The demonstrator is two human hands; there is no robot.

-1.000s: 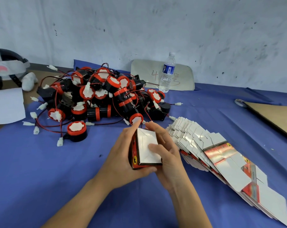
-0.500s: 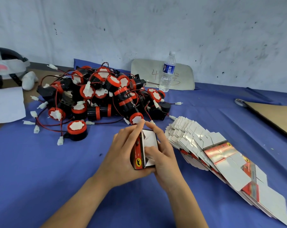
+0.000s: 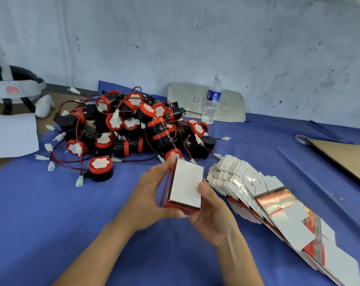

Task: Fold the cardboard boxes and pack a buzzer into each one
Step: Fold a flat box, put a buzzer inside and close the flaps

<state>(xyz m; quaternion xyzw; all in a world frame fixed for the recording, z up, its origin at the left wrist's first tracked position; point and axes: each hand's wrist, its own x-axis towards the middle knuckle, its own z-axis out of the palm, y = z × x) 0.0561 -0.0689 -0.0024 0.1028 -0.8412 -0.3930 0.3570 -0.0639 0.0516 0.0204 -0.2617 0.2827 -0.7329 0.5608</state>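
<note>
We see two forearms, both bare for as far as the picture shows them, lean and smooth in outline. The left grip (image 3: pixel 152 195) is a bare hand with slim fingers, its edges softened by blur. The right grip (image 3: pixel 214 215) is a bare hand as well, sharper in view, with faint creases across the wrist and a rounded thumb. Hands and wrists alike are uncovered skin.

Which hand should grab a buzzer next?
Left, probably. The left hand sits nearest the loose buzzer, while the right hand cups the box from below, beside the flat boxes.
</note>
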